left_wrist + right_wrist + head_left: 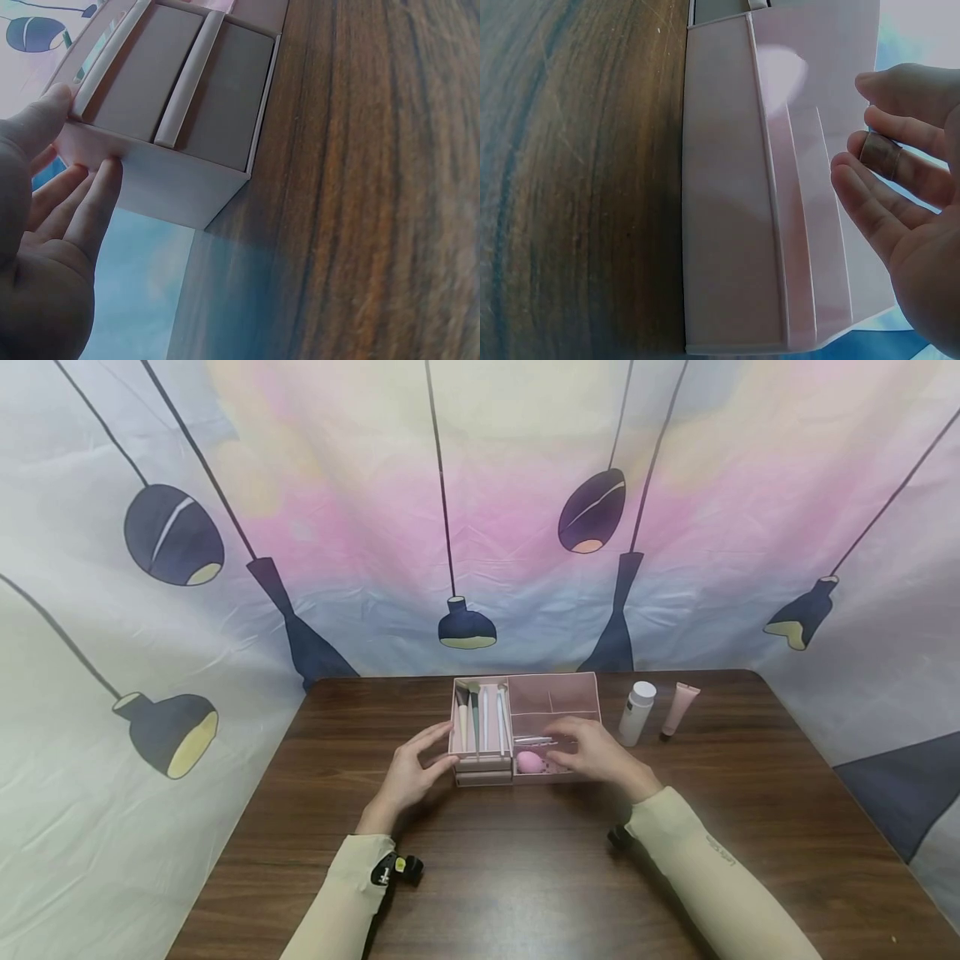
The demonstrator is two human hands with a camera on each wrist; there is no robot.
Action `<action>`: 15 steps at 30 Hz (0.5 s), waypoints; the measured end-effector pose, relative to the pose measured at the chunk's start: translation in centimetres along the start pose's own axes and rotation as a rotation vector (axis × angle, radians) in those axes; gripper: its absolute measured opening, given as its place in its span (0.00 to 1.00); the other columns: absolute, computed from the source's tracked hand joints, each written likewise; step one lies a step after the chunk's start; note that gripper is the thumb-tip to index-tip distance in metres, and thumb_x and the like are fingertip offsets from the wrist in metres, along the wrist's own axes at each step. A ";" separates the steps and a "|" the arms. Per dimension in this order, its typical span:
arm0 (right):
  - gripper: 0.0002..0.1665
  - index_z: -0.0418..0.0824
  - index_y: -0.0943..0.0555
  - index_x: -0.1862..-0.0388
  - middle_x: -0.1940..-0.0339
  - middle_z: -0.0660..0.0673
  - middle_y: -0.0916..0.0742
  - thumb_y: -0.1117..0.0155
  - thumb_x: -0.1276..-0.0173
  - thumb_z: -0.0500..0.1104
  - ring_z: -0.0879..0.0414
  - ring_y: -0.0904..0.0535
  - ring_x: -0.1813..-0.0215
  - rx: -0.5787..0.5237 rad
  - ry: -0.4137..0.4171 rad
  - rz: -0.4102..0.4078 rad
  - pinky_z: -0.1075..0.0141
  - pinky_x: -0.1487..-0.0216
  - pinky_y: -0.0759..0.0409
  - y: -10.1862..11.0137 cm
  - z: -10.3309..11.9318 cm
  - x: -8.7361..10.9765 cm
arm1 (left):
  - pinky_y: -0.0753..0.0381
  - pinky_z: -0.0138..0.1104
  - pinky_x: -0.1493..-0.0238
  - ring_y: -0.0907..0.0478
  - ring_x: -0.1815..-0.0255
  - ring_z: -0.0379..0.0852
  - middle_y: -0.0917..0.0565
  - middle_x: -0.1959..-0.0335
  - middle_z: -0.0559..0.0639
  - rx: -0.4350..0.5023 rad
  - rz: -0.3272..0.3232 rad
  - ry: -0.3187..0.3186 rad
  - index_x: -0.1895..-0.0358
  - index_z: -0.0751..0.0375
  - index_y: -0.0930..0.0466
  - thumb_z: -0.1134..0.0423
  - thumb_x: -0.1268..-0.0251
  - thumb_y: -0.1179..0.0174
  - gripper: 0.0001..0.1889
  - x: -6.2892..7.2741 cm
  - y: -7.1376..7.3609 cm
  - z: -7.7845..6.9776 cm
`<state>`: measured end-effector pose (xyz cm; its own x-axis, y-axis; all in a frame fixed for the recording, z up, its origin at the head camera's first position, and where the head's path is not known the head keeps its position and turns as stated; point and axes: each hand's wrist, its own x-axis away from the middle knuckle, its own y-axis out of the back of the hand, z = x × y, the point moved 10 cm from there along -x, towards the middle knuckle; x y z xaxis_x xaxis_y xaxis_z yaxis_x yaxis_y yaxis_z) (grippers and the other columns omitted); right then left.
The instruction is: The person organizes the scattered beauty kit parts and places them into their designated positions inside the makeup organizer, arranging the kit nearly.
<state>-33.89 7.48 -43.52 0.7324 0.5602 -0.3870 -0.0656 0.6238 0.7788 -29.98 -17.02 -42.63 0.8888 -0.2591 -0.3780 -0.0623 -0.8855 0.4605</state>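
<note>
A pink desktop organizer (555, 683) stands at the back of the table. My left hand (408, 772) touches its left front corner, fingers along the side wall and thumb near the upper drawer; the left wrist view shows two closed drawers (225, 90). My right hand (596, 752) hovers over the right-hand compartments, fingers loosely bent and thumb apart, with nothing visible between them. A brown band (880, 156) wraps one of its fingers. Near the fingers are a pink makeup sponge (530, 762) and slim white items (534, 741). Several makeup brushes (475, 710) lie in the left tray.
Right of the organizer, a white bottle (636, 714) stands with its cap up. Beside it a pink squeeze tube (679, 710) stands on its dark cap. Brown wooden table (525, 877) stretches in front, and a printed curtain (337, 527) hangs behind.
</note>
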 end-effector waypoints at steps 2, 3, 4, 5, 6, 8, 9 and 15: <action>0.20 0.37 0.16 0.50 0.52 0.45 0.12 0.27 0.42 0.41 0.50 0.17 0.49 -0.003 -0.013 -0.001 0.54 0.45 0.18 0.1 -0.1 0.0 | 0.19 0.36 0.45 0.30 0.35 0.66 0.29 0.34 0.68 0.001 0.006 0.003 0.36 0.74 0.29 0.75 0.40 0.35 0.27 0.0 0.1 -0.5; 0.19 0.38 0.16 0.50 0.52 0.45 0.12 0.27 0.41 0.41 0.50 0.17 0.50 -0.005 -0.021 -0.003 0.55 0.45 0.18 0.2 -0.2 0.1 | 0.19 0.34 0.45 0.29 0.35 0.65 0.28 0.34 0.68 -0.008 0.006 0.004 0.36 0.74 0.29 0.75 0.40 0.35 0.27 0.0 0.1 -0.6; 0.19 0.38 0.16 0.50 0.52 0.45 0.12 0.27 0.41 0.42 0.50 0.17 0.50 -0.007 -0.031 -0.003 0.54 0.45 0.18 0.2 -0.3 0.1 | 0.19 0.33 0.45 0.29 0.35 0.64 0.28 0.34 0.67 -0.014 0.006 0.006 0.36 0.74 0.29 0.75 0.40 0.35 0.27 0.1 0.1 -0.7; 0.19 0.38 0.16 0.50 0.52 0.45 0.12 0.28 0.40 0.42 0.51 0.17 0.50 -0.012 -0.044 -0.003 0.54 0.45 0.18 0.3 -0.5 0.1 | 0.20 0.32 0.45 0.29 0.35 0.64 0.28 0.34 0.68 -0.017 0.006 0.005 0.36 0.74 0.29 0.75 0.40 0.35 0.27 0.1 0.2 -0.8; 0.18 0.38 0.16 0.50 0.52 0.45 0.12 0.28 0.40 0.42 0.51 0.17 0.50 -0.010 -0.054 -0.003 0.55 0.45 0.18 0.3 -0.6 0.1 | 0.20 0.31 0.45 0.29 0.34 0.63 0.28 0.34 0.67 -0.020 0.004 0.004 0.36 0.74 0.29 0.74 0.40 0.35 0.27 0.1 0.2 -0.8; 0.18 0.40 0.16 0.51 0.52 0.46 0.12 0.28 0.39 0.43 0.52 0.17 0.50 -0.015 -0.074 -0.003 0.55 0.45 0.18 0.4 -0.8 0.1 | 0.20 0.30 0.45 0.28 0.34 0.62 0.27 0.35 0.67 -0.026 0.001 0.002 0.36 0.73 0.28 0.74 0.40 0.35 0.27 0.1 0.2 -0.8; 0.17 0.40 0.16 0.51 0.52 0.47 0.12 0.28 0.39 0.42 0.53 0.17 0.51 -0.014 -0.077 -0.005 0.55 0.46 0.18 0.4 -0.9 0.1 | 0.20 0.30 0.45 0.28 0.34 0.61 0.27 0.35 0.67 -0.029 0.000 0.000 0.36 0.72 0.28 0.74 0.40 0.35 0.27 0.1 0.2 -0.9; 0.17 0.40 0.16 0.51 0.51 0.46 0.13 0.29 0.38 0.42 0.52 0.17 0.51 -0.009 -0.076 -0.008 0.55 0.46 0.18 0.7 -0.9 0.2 | 0.19 0.36 0.45 0.29 0.35 0.64 0.28 0.35 0.67 -0.015 0.001 -0.003 0.36 0.73 0.29 0.74 0.40 0.35 0.27 0.1 0.2 -0.7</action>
<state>-34.42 8.53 -43.54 0.7825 0.5122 -0.3540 -0.0652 0.6329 0.7715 -29.61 -16.94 -41.98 0.8875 -0.2606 -0.3799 -0.0561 -0.8796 0.4724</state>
